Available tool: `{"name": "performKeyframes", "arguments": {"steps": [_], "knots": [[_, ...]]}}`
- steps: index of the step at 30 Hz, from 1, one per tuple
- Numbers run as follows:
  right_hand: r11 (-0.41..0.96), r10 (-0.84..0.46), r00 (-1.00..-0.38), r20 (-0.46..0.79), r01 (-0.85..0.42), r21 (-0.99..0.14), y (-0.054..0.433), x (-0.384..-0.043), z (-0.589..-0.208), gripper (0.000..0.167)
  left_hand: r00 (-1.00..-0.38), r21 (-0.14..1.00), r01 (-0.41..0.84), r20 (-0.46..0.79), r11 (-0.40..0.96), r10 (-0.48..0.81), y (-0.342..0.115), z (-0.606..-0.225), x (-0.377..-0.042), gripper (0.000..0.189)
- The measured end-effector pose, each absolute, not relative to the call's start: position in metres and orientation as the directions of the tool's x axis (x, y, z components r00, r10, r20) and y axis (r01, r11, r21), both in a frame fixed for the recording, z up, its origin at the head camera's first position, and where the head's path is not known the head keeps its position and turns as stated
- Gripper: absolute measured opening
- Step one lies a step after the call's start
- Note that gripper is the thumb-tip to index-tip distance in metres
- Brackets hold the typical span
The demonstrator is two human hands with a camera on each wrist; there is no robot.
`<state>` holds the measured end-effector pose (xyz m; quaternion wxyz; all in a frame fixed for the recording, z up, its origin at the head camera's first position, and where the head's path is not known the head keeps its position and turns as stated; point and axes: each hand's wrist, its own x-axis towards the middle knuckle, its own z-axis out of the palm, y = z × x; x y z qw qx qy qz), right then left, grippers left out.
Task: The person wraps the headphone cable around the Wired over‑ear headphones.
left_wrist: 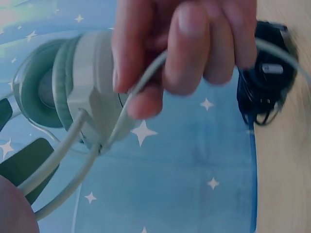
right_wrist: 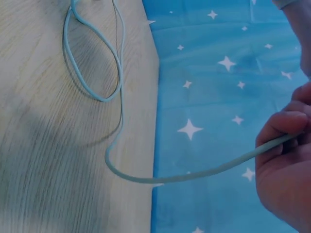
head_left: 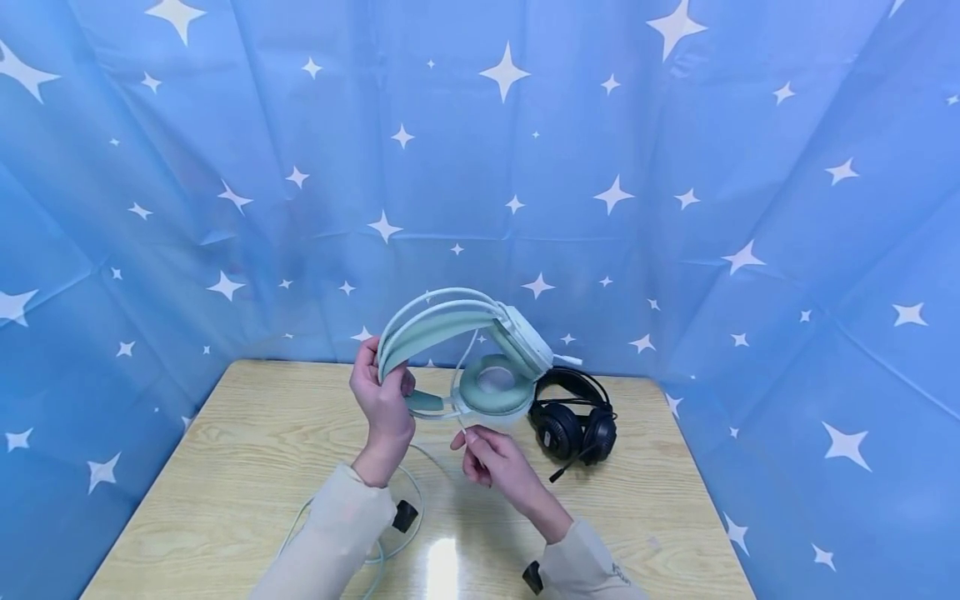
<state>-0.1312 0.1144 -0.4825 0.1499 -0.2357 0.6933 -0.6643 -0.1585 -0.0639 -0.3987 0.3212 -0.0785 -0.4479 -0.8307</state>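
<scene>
A pale green and white headset (head_left: pixel 495 387) is held above the table, tilted, its ear cups toward the right and a short white mic boom (head_left: pixel 567 360) sticking out. My left hand (head_left: pixel 384 400) grips the headband (head_left: pixel 435 321) at its left side. Below the ear cups, my right hand (head_left: pixel 498 462) pinches the headset's cable (left_wrist: pixel 116 124) between thumb and fingers. In the right wrist view the cable (right_wrist: pixel 194 174) runs out of the right hand (right_wrist: pixel 286 160) and sags down to the table, where it lies in loops.
A black headset (head_left: pixel 573 425) with its own mic lies at the back right of the wooden table (head_left: pixel 247 442). Blue curtains (head_left: pixel 450 167) with white stars stand behind the table and along both sides. Loops of pale cable lie near the left forearm.
</scene>
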Motion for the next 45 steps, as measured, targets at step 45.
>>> {"name": "performKeyframes", "arguments": {"steps": [45], "knots": [[0.055, -0.496, -0.832, 0.249, -0.317, -0.947, 0.171, -0.134, -0.448, 0.023, -0.344, 0.421, 0.709, 0.907, 0.566, -0.243, -0.095, -0.433, -0.182, 0.030]]}}
